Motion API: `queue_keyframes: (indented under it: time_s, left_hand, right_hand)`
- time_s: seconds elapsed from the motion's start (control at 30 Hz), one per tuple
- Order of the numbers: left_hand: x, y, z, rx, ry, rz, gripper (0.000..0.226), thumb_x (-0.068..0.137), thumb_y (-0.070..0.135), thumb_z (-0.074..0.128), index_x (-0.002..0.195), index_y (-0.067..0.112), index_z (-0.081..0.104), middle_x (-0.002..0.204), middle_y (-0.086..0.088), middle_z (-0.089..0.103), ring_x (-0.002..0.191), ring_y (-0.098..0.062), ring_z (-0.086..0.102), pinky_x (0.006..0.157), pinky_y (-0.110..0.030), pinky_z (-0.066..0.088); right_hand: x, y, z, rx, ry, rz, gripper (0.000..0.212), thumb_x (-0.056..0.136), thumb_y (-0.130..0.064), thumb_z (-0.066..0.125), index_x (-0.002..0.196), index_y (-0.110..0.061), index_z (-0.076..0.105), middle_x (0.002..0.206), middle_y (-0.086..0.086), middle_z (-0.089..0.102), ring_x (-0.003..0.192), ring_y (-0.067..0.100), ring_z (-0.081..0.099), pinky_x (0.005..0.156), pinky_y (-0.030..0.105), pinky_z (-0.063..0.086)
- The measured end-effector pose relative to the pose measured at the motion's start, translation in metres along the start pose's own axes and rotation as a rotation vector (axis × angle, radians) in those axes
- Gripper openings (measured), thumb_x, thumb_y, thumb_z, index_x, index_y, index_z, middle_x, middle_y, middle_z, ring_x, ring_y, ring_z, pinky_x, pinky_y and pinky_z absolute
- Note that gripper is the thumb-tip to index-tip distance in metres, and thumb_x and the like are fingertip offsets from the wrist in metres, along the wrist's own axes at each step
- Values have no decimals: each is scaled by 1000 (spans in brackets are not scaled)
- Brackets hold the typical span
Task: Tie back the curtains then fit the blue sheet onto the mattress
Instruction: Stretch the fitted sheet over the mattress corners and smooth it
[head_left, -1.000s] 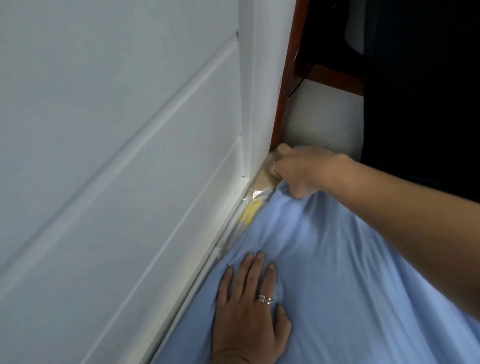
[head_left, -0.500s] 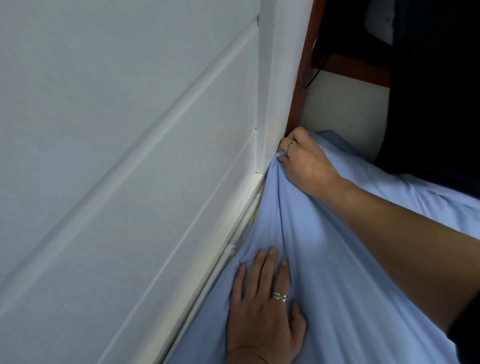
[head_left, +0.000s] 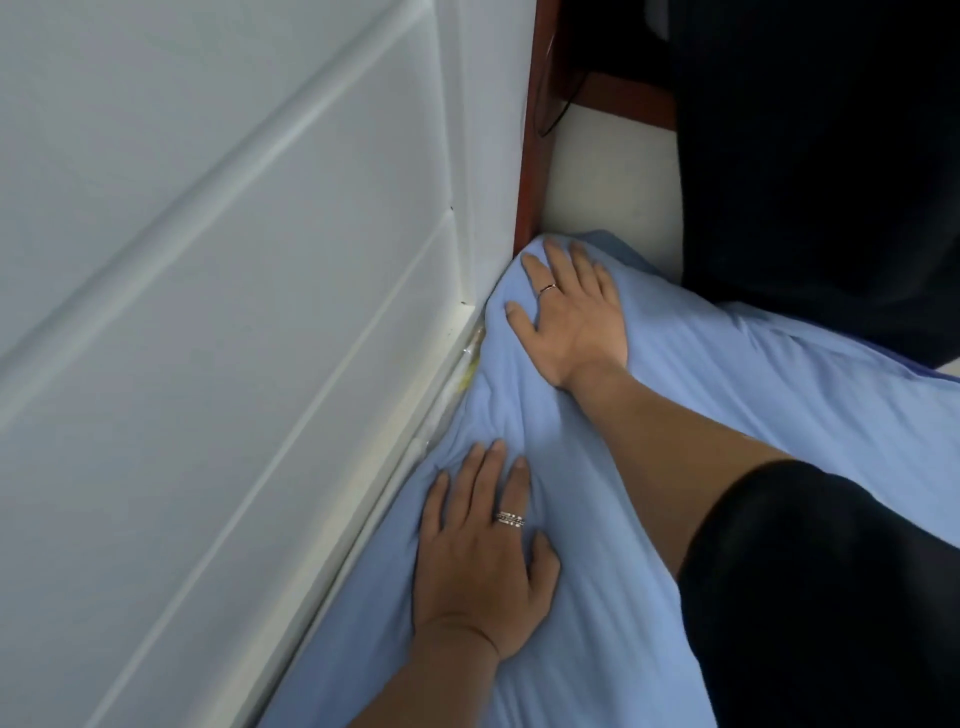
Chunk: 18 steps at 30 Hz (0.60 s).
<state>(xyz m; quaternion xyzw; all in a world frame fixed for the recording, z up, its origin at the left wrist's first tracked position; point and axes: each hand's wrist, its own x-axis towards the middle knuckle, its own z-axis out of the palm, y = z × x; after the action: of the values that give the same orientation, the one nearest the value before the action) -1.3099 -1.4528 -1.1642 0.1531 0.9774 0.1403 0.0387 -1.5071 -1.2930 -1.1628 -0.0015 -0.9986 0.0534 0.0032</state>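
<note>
Far left of both hands, a white panelled wall, raised mouldings slanting across it, close alongside the bed. In the narrow gap between that wall and the hands, a strip of clear plastic wrap with a yellow patch, showing just beside the sheet's edge.

Next, the left hand: palm down on the blue sheet, fingers straight and slightly spread, pointing toward the corner, a banded ring on one finger, gripping nothing. Sheet drawn across the bed top right up to the wall side, bunched into soft folds between the two hands.

Beyond the left hand and a little to its right, the right hand: flat on the sheet-covered corner, fingers fanned, thumb out toward the wall, a thin ring on one finger, pressing rather than pinching.

Just past its fingertips, a red-brown wooden post, upright, closing the corner in. Right of the post, a cream wall. Further right of the right hand, a large black cloth mass reaching down to the sheet and hiding the far edge there. Nearest on the right, a black sleeve over the right upper arm, covering part of the sheet.
</note>
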Motion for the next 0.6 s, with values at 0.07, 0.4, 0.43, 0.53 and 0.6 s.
queue_keyframes:
  time_s: [0.07,0.4,0.43,0.53,0.6]
  left_hand:
    - [-1,-11,-8,-101,-7,-29,64,83,41,50,144,21,48,159,1,36,150,-17,25,121,-40,16]
    - [-70,-81,-11,3,15,64,78,73,36,56,147,14,47,158,-3,37,145,-18,36,115,-38,30]
    - [-69,-81,-13,-17,9,52,78,73,36,55,147,14,47,158,-2,37,145,-18,36,115,-38,29]
    - [-71,-83,-15,-29,19,50,76,74,36,55,146,14,49,158,-3,37,145,-18,37,115,-38,31]
    - [-72,-85,-14,-25,21,50,74,76,36,55,146,14,50,158,-4,37,146,-20,35,115,-40,31]
  right_hand:
    - [-1,2,-2,-11,-8,6,72,96,-63,16,158,-27,17,166,1,12,152,26,9,123,44,7]
    - [-2,-9,-9,-41,114,81,62,93,-58,38,140,-19,45,140,16,44,125,38,40,107,49,30]
    - [-8,-19,-19,-45,158,108,56,93,-56,41,130,-15,52,128,17,50,117,38,45,100,48,35]
    - [-46,-51,-43,46,125,158,45,97,-52,37,88,-14,59,88,11,63,85,33,57,75,38,43]
    - [-68,-75,-44,116,-121,157,43,97,-54,34,88,-19,58,88,5,61,83,29,58,72,36,41]
